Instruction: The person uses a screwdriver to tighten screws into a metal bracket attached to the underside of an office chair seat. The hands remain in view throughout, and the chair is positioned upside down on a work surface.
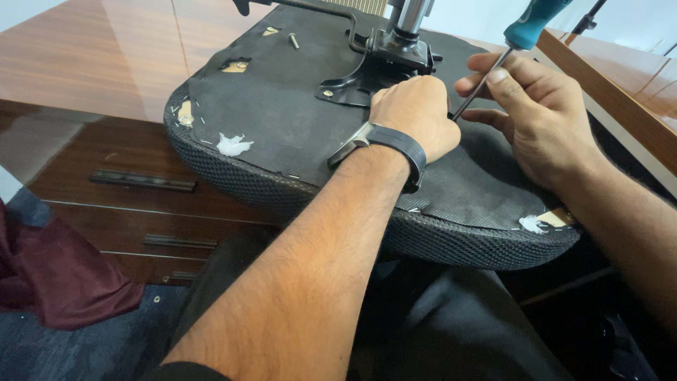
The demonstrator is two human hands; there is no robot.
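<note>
Holding teal-handled screwdriver (509, 48) in right hand (541, 116), grip clamped round shaft, tip angled down toward black metal mounting plate (352, 79) behind left hand (412, 116). Left hand fisted on plate, grip closed; what it pinches is hidden. Upturned chair seat (282, 127) rests on lap, edge against wooden table (84, 63). 1 loose bolt (293, 41) on seat underside. Judgement: keep shaft in line with screw, press firmly, steady plate.

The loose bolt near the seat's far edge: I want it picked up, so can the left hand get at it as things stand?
Probably yes. The bolt lies bare on the seat underside, nothing over it, and the left hand rests nearby by the metal bracket.
</note>
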